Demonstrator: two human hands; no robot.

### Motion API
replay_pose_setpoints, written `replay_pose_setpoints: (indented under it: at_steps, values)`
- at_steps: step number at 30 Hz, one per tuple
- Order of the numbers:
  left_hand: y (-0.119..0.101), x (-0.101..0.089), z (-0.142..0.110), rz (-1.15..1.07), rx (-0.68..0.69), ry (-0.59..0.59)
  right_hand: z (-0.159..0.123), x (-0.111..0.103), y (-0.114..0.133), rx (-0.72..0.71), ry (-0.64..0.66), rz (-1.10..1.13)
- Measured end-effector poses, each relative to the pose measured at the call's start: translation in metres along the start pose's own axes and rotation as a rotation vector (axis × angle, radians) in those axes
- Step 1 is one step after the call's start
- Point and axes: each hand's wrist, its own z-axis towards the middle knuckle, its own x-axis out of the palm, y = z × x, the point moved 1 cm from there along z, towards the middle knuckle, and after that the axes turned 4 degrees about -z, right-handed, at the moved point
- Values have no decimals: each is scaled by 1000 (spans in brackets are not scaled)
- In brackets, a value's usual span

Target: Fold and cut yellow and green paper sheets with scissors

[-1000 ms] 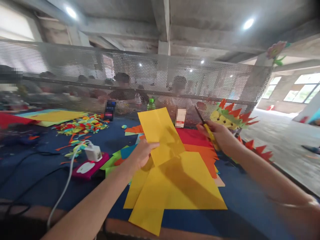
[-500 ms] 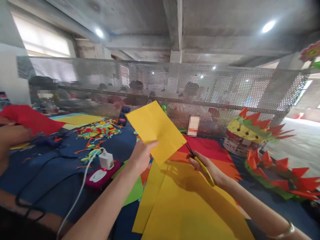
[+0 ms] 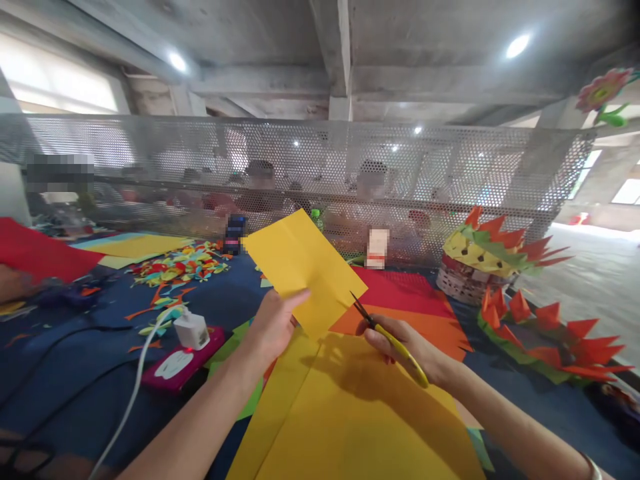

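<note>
My left hand point(image 3: 273, 325) pinches the lower edge of a yellow paper sheet point(image 3: 300, 263) and holds it up above the table. My right hand point(image 3: 400, 347) grips yellow-handled scissors point(image 3: 385, 330), whose dark blades point up-left and touch the sheet's right edge. Under both hands lie large yellow sheets point(image 3: 350, 413) stacked on orange and red paper point(image 3: 405, 300).
A blue table point(image 3: 75, 360) carries a white charger point(image 3: 190, 329) on a pink device, a white cable, coloured paper scraps point(image 3: 175, 263) and red-orange paper crowns point(image 3: 500, 260) at the right. A perforated metal screen point(image 3: 320, 173) runs behind, with people beyond it. Another person's hand holds red paper point(image 3: 35, 253) at far left.
My right hand with the scissors has come down and left from the raised position to the sheet's right edge. The held sheet has tilted slightly; the view has shifted.
</note>
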Motion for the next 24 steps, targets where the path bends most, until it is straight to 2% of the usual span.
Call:
replay_pose_setpoints:
  at_steps: [7,15,24]
  values:
    - [4,5,-4,-14,-50,6,-3,2,9,18,-19,-66]
    - [13,6,-6,-26,-151,19,-8,6,15,59,21,12]
    - [12,7,-6,-28,-140,16,-11,6,17,60,21,-30]
